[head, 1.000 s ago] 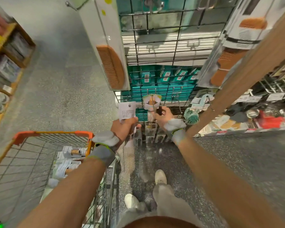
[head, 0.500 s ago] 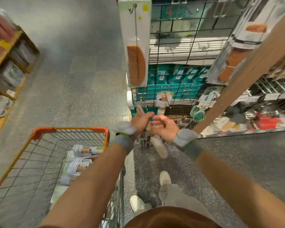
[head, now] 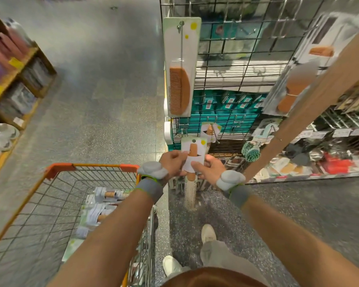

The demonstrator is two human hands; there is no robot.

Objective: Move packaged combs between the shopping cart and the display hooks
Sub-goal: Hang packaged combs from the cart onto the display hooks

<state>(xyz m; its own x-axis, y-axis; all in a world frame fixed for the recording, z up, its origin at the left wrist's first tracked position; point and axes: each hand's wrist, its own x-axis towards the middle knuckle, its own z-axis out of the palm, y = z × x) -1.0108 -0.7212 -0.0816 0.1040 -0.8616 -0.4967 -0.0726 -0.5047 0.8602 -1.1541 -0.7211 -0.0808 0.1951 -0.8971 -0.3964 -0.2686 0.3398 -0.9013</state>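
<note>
Fingers (head: 197, 165) of the right hand (head: 208, 169) curl round the lower right edge of a white card package holding a wooden-handled round bristle brush (head: 193, 154). The left hand (head: 171, 160) pinches the card's left edge between thumb and fingertips. The package is held upright in the air between both hands, just in front of the black wire display grid (head: 226, 59). Its pale bristles hang below the wrists (both wrists wear grey bands). Just beyond the card's top, a similar small package (head: 210, 129) hangs on the grid. Higher up, a tall white card with a brown wooden comb (head: 180, 67) hangs from a long metal hook (head: 181, 38). To the left stands the orange-rimmed wire shopping cart (head: 91, 165), with several white packaged brushes (head: 104, 195) lying in its basket.
</note>
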